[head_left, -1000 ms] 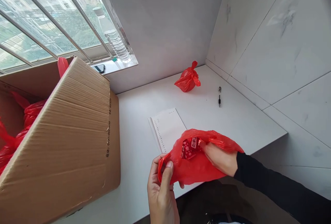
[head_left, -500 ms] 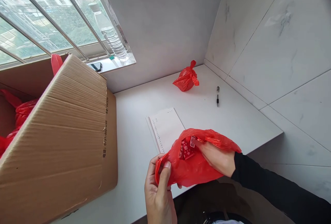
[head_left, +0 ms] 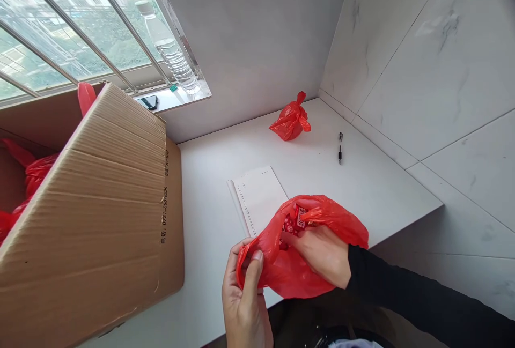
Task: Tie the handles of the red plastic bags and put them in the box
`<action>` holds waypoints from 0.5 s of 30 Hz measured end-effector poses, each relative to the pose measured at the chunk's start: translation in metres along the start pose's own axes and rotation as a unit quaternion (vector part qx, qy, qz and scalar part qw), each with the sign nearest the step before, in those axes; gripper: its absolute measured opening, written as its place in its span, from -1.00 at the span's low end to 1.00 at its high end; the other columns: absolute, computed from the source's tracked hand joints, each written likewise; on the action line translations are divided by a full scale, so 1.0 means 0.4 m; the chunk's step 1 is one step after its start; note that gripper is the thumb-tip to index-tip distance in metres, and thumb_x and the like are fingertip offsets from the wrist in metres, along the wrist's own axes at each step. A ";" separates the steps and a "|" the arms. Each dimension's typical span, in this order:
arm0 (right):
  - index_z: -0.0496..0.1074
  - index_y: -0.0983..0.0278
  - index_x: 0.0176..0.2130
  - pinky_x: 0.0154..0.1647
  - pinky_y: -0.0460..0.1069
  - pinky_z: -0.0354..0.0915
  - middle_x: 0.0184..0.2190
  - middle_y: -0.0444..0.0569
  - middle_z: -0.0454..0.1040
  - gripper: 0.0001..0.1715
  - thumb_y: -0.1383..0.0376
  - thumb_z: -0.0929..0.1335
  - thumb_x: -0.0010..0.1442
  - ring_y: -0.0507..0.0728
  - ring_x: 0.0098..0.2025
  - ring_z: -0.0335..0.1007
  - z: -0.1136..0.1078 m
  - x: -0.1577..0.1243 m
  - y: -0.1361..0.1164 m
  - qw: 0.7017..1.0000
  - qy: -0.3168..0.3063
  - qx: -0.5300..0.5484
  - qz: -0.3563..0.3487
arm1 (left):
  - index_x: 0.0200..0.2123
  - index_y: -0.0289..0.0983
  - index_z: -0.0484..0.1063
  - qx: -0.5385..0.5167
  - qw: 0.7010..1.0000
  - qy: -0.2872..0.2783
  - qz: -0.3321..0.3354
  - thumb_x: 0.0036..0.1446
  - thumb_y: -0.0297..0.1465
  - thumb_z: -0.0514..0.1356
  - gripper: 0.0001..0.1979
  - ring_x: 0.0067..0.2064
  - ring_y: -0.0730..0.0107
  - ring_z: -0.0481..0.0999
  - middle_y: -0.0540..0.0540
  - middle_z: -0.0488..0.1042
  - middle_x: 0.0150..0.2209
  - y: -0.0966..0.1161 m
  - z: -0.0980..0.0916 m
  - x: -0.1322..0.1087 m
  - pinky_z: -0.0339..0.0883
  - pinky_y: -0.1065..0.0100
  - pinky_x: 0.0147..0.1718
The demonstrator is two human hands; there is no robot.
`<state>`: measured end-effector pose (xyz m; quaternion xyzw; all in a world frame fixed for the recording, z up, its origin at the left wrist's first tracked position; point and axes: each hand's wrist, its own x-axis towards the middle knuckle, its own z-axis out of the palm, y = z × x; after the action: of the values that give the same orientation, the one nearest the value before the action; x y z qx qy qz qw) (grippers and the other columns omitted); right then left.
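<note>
Holds left hand (head_left: 245,297) upright from below, wrist bare and straight, thumb nearest the camera with its nail showing, pinched tight against the curled fingers. Holds right hand (head_left: 322,254) just to the right of the left and a little farther forward, back of the hand upward, knuckles bent, fingers curling toward the left hand with the tips hidden. Wears a black sleeve (head_left: 402,300) down to the right wrist, forearm slanting off to the lower right. Hands near, not touching.

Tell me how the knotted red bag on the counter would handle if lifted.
The knotted red bag looks thin and crinkled, so probably floppy. It sits as a small lump, likely light. Its knot tails should give an easy grip.
</note>
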<state>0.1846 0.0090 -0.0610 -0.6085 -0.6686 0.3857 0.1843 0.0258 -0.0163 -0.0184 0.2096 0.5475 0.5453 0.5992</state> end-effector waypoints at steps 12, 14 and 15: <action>0.50 0.14 -0.16 -0.03 0.09 0.31 -0.09 0.00 0.55 -0.78 0.30 0.34 0.16 0.28 -0.04 0.43 -0.007 -0.012 -0.001 0.999 -0.036 -0.028 -0.025 | -0.24 -0.23 0.53 -0.006 1.000 0.000 -0.003 -0.05 -0.26 0.43 -0.69 -0.21 0.29 0.52 -0.07 0.50 -0.23 0.000 0.007 -0.001 0.42 0.46 -0.28; 0.50 0.14 -0.16 0.01 0.11 0.30 -0.07 0.00 0.54 -0.78 0.29 0.34 0.17 0.28 -0.01 0.42 -0.002 -0.011 0.005 0.999 -0.027 -0.015 -0.025 | -0.24 -0.23 0.53 -0.005 1.000 -0.002 -0.002 -0.05 -0.26 0.43 -0.69 -0.21 0.29 0.53 -0.08 0.50 -0.23 0.002 0.010 0.000 0.42 0.46 -0.28; 0.50 0.14 -0.15 0.02 0.13 0.29 -0.10 0.01 0.55 -0.77 0.29 0.35 0.16 0.29 -0.02 0.42 0.001 -0.012 0.009 0.999 -0.025 -0.012 -0.025 | -0.24 -0.23 0.53 -0.004 1.000 -0.003 -0.002 -0.05 -0.26 0.43 -0.69 -0.21 0.30 0.53 -0.07 0.50 -0.23 0.002 0.010 0.000 0.42 0.46 -0.27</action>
<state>0.1879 0.0043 -0.0629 -0.5838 -0.6927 0.3881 0.1692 0.0290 -0.0147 -0.0165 0.2074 0.5441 0.5456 0.6027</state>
